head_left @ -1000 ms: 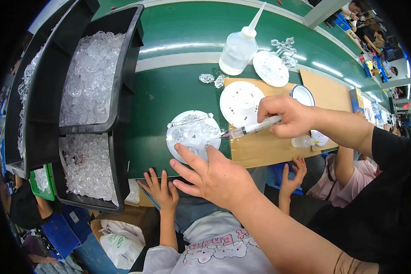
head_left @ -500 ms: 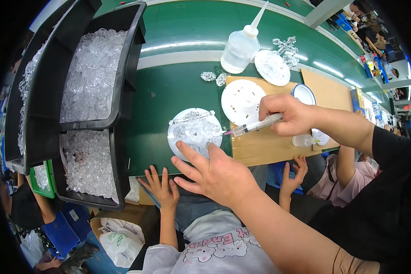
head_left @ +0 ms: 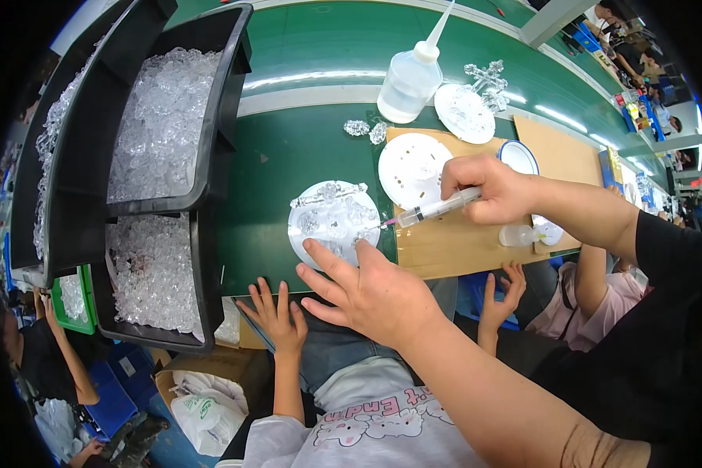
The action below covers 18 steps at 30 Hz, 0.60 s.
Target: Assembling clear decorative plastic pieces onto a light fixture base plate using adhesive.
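My left hand (head_left: 279, 321) lies at the green table's front edge, fingers spread, holding nothing. My right hand (head_left: 505, 300) is raised below the edge at the right, fingers apart and loosely bent around nothing; its forearm is partly covered by a co-worker's arm. In front of me is a white round plate (head_left: 298, 243) carrying clear plastic ornament pieces (head_left: 329, 193). A black-sleeved co-worker reaches across from the right. One of their hands (head_left: 382, 300) touches the plate's near side; the other (head_left: 498, 187) holds a syringe (head_left: 441, 209), its pink-based needle at the plate's right side.
Black bins (head_left: 203, 117) full of clear pieces stand at left. Behind the plate are a squeeze bottle (head_left: 408, 87), two loose clear pieces (head_left: 356, 128) and another white plate (head_left: 464, 117). A spotted plate (head_left: 402, 160) and a small bottle (head_left: 516, 235) rest on brown cardboard (head_left: 444, 253).
Both my hands keep about the same pose. The co-worker's syringe has tilted slightly, with its needle still by the plate's right side. At the lower left, another person's arm has moved.
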Tool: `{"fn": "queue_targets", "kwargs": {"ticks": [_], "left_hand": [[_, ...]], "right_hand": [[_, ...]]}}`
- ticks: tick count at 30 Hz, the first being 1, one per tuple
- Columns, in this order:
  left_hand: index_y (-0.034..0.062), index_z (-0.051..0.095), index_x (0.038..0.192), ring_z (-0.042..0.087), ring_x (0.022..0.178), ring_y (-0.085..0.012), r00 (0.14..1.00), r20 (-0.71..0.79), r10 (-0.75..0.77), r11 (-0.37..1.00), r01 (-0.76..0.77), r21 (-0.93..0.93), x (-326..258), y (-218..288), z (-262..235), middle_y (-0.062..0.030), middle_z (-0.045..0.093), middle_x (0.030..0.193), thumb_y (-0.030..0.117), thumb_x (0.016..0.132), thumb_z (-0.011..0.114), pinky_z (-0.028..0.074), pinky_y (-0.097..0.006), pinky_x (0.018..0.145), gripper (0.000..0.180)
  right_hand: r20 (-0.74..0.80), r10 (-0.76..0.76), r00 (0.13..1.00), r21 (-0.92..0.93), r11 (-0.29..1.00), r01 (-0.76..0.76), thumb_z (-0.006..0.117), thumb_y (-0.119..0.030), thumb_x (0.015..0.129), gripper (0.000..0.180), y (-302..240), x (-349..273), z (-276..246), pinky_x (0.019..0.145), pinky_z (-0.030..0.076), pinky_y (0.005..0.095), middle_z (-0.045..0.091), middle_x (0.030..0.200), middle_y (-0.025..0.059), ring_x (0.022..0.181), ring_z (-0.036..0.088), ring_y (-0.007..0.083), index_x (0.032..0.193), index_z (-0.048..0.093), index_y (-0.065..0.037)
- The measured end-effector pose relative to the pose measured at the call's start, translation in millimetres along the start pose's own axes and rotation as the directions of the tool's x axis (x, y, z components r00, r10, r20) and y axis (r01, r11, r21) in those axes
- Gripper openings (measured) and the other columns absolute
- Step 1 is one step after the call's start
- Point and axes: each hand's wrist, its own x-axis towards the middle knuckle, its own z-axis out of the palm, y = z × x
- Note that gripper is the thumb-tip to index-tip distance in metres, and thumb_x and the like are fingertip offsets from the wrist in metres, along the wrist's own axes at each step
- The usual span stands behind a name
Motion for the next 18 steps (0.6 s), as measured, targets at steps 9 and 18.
{"fn": "queue_targets", "kwargs": {"ticks": [9, 18], "left_hand": [[0.0094, 0.050, 0.132, 0.022, 0.140, -0.0387, 1.000, 0.015, -0.019, 1.000, 0.019, 0.003, 2.1, 3.3, -3.9, -0.0196, 0.033, 0.148, 0.019, 0.092, 0.047, 0.002, -0.060, 0.110, 0.041], [0.0111, 0.053, 0.130, 0.024, 0.140, -0.0370, 0.999, 0.026, -0.046, 0.999, 0.046, -0.002, 3.6, 6.1, -6.3, -0.0189, 0.035, 0.146, 0.013, 0.087, 0.051, 0.003, -0.064, 0.109, 0.044]], "right_hand": [[-0.026, 0.007, 1.000, -0.008, 1.000, -0.007, 0.047, -0.028, 0.093, 0.035, -0.6, -3.2, -2.1, 0.093, 0.043, 0.0422, 0.038, 0.143, -0.0031, 0.138, 0.024, 0.0244, 0.128, 0.050, -0.030], [0.011, 0.003, 1.000, -0.035, 0.999, -0.003, 0.047, -0.028, 0.094, 0.035, -2.1, -2.7, -6.7, 0.094, 0.042, 0.0434, 0.037, 0.144, -0.0025, 0.138, 0.024, 0.0246, 0.128, 0.050, -0.030]]}}
